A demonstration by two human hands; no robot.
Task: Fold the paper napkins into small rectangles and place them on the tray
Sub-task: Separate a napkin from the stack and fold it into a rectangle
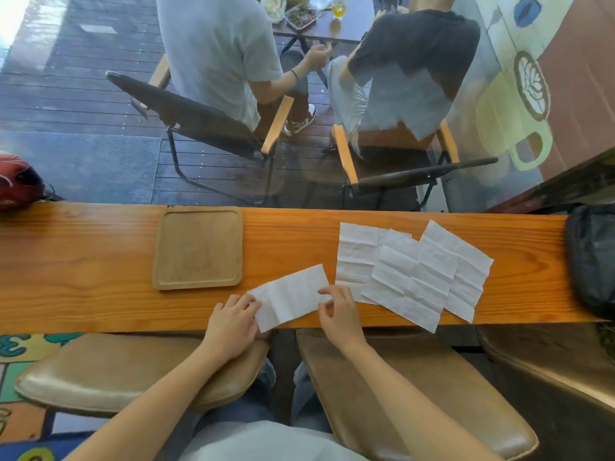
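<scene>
A white paper napkin (289, 296), folded into a long rectangle, lies tilted near the front edge of the wooden counter. My left hand (233, 319) pinches its left end. My right hand (337, 311) holds its right end with thumb and fingers. To the right, three unfolded creased napkins (412, 271) lie overlapping on the counter. A square wooden tray (198, 249) with a raised rim sits to the left of the napkin, and nothing is on it.
The long wooden counter (83, 261) runs against a glass window. A black bag (592, 257) rests at its right end, a red object (16, 183) at the far left. Two brown stools (416, 394) stand below. Beyond the glass, two people sit on chairs.
</scene>
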